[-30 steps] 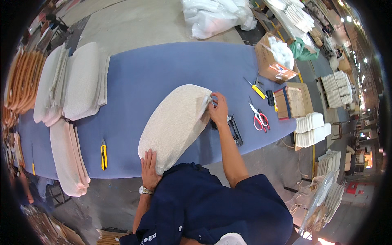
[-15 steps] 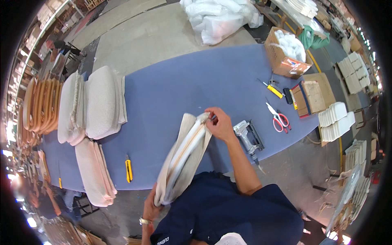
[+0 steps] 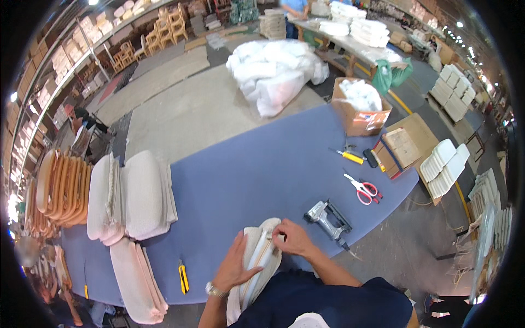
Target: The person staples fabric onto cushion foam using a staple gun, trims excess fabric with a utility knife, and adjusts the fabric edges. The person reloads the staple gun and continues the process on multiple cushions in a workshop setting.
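A long padded panel (image 3: 252,273) with beige fabric, a white padding layer and a thin wood-coloured strip along its middle stands at the table's near edge, against my body. My left hand (image 3: 236,265), with a watch on its wrist, lies along the panel's left side, fingers stretched and thumb apart across it. At the far end, my right hand (image 3: 292,238) is closed in a pinch on the fabric edge. To the right of that hand lies a silver staple gun (image 3: 328,221) with a hose fitting. My dark sleeves and torso hide the panel's near end.
On the blue table (image 3: 246,169) are stacked beige padded panels (image 3: 145,194), a pinkish stack (image 3: 139,281), a yellow utility knife (image 3: 183,277), red-handled scissors (image 3: 363,189), a yellow-handled tool (image 3: 350,157) and a carton of white stuffing (image 3: 361,117). Curved wooden frames (image 3: 63,188) stand left.
My left hand has moved from the panel's near end up onto its left side. The panel is now closer to my body, my right hand still at its far end. The view has tilted up.
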`<state>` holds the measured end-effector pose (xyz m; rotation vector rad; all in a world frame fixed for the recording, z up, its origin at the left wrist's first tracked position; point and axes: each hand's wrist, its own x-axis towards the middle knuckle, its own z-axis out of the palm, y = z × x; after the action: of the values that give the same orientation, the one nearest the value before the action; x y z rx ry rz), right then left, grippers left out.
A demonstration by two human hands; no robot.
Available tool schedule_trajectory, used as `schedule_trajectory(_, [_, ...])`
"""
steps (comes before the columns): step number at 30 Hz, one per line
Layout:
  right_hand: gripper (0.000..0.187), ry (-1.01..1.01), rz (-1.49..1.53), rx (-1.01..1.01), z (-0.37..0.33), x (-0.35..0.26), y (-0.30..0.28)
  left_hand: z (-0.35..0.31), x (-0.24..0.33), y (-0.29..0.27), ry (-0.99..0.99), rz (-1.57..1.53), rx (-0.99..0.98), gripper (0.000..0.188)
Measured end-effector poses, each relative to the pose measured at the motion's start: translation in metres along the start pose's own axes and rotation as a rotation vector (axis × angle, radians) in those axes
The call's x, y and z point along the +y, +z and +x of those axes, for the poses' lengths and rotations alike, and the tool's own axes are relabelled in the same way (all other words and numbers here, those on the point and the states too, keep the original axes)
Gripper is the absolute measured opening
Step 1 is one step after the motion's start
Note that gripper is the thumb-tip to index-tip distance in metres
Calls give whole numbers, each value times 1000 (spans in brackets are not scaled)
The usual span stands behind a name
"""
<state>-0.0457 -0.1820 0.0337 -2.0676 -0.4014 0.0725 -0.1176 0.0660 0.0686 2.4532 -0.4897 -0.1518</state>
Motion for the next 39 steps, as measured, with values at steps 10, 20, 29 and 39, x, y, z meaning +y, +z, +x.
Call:
schedule_trajectory(10, [65,634,140,-153,-10,-1,6,80,1,48,-7,-225,-217,99])
schedule_trajectory(20, [51,664,659,80,-33,-5,24,55,6,64,-38,-291,-22,84])
schedule_trajectory(29, [58,840,570,-54,-15,-2,17,57,5,73,55,-295,47,74])
schedule_trajectory(39, [51,843,700,-36,-28,-5,11,48,-6,90,99,-346,118,72])
